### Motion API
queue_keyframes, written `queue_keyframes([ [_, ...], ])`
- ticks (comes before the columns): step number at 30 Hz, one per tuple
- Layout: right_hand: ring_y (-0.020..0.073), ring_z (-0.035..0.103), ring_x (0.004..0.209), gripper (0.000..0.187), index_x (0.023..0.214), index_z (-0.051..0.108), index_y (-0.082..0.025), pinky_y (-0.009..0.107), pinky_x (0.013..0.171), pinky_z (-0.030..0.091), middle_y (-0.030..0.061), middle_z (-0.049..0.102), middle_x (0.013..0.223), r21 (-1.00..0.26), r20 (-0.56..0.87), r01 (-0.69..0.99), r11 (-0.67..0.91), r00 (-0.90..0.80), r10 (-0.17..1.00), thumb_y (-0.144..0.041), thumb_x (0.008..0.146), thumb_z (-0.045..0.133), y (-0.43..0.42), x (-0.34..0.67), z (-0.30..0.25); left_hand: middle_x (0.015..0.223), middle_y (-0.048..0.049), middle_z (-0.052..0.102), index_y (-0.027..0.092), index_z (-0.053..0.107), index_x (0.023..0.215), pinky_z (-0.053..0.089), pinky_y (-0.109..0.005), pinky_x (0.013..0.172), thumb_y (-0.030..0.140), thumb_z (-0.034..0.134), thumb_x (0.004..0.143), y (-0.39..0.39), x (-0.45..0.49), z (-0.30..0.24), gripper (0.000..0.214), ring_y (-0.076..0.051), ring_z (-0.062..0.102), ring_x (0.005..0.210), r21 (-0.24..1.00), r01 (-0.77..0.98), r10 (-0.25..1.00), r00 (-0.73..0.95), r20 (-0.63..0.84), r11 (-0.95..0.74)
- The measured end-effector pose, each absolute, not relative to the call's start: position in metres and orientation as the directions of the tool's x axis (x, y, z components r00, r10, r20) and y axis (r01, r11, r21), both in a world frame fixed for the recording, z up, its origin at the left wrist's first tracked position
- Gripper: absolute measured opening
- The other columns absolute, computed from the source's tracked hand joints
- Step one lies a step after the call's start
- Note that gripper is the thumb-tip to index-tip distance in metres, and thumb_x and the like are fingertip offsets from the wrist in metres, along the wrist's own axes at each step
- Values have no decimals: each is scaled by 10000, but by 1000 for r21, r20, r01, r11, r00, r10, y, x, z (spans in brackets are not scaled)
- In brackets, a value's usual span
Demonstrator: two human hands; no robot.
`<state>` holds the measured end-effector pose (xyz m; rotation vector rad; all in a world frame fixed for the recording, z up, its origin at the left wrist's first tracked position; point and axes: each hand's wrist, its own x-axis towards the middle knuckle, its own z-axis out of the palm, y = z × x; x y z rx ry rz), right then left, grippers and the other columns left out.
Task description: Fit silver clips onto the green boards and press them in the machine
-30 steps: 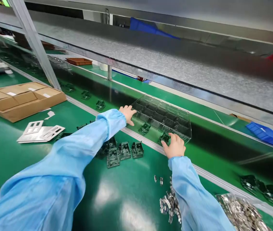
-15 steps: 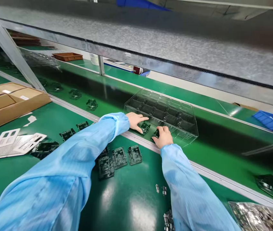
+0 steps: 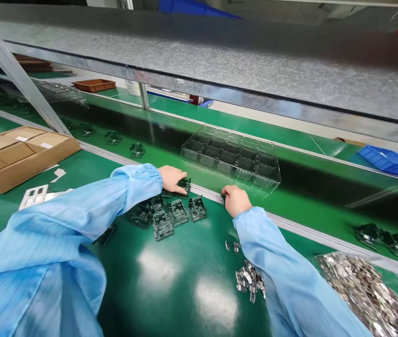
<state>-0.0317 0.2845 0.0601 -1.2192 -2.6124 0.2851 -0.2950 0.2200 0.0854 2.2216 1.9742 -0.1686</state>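
Note:
My left hand (image 3: 173,179) is closed on a dark plastic part (image 3: 184,184) at the metal rail (image 3: 290,223) between the bench and the conveyor. My right hand (image 3: 234,200) is curled into a loose fist at the same rail, with a dark part just showing at its fingers. Several more dark plastic parts (image 3: 171,214) lie in a cluster on the green bench below my left hand. A clear compartment tray (image 3: 232,157) sits on the green conveyor belt just beyond both hands.
Small metal clips (image 3: 248,280) lie loose by my right sleeve, and a bag of them (image 3: 364,292) sits at the lower right. Cardboard boxes (image 3: 16,152) and white cut-out cards (image 3: 33,196) are at the left. Dark parts (image 3: 385,236) ride the belt at right. A shelf overhangs.
Both hands drew back from under the clear tray to the rail, each bringing a dark part off the belt. The tray now stands free on the conveyor.

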Motion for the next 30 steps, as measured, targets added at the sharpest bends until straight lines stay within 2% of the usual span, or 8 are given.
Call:
queue_keyframes([
  [6,177,616,1052,443,1077,671,-204,294,953,454,56,656,1133,-321,149,739,592,-578,803,25,821,391,291,-11,65,1409,-232,458,112,358,1425,446,-457,946,650,499,806,165,-284,105,832,-376,509,1227,136,991,998,-2,-59,10],
  [9,237,464,1277,488,1252,589,-221,374,1060,378,82,505,1380,-321,110,742,589,-588,801,-48,800,531,300,6,69,1341,-146,540,153,457,1349,417,-385,1025,523,492,884,113,-249,113,595,-280,520,1225,352,926,973,61,224,-139],
  [11,301,378,1340,674,1333,524,-258,446,1071,357,94,419,1458,-328,44,735,594,-616,786,-132,701,721,303,10,67,1234,-88,622,203,536,1255,455,-336,983,423,498,913,76,-213,102,408,-226,581,1137,475,825,937,173,302,-306],
  [15,366,362,1324,823,1295,548,-291,562,1048,311,108,504,1371,-346,-30,738,579,-626,779,-139,546,853,302,2,56,1147,-75,672,221,586,1164,502,-363,911,319,624,843,37,-148,50,338,-238,631,1043,599,649,876,429,222,-469],
  [19,349,453,1229,715,1271,542,-248,526,1013,345,125,566,1251,-423,-23,765,485,-544,839,-247,622,842,288,6,65,1087,-91,680,201,588,1122,530,-351,847,235,603,840,47,-122,16,285,-224,649,975,734,529,899,340,277,-426],
  [24,231,644,795,552,1144,590,-186,363,703,532,65,656,850,-634,-197,746,206,-413,889,-615,798,617,239,49,92,1026,-74,647,214,528,1136,556,-322,769,233,537,878,68,-112,20,258,-174,651,882,874,408,961,36,274,-265],
  [27,184,641,618,605,975,637,-154,317,567,548,62,652,720,-749,-380,661,-40,-380,843,-692,892,372,191,78,95,1270,-115,536,254,405,1306,552,-363,837,262,602,849,70,-101,21,497,-218,606,1079,897,330,956,74,286,-294],
  [30,173,647,583,600,976,625,-149,311,560,558,74,667,706,-840,-536,324,-434,-377,755,-679,910,352,139,98,87,1428,-148,399,285,294,1411,530,-422,910,303,722,764,64,-88,16,776,-288,522,1223,919,244,944,190,269,-311],
])
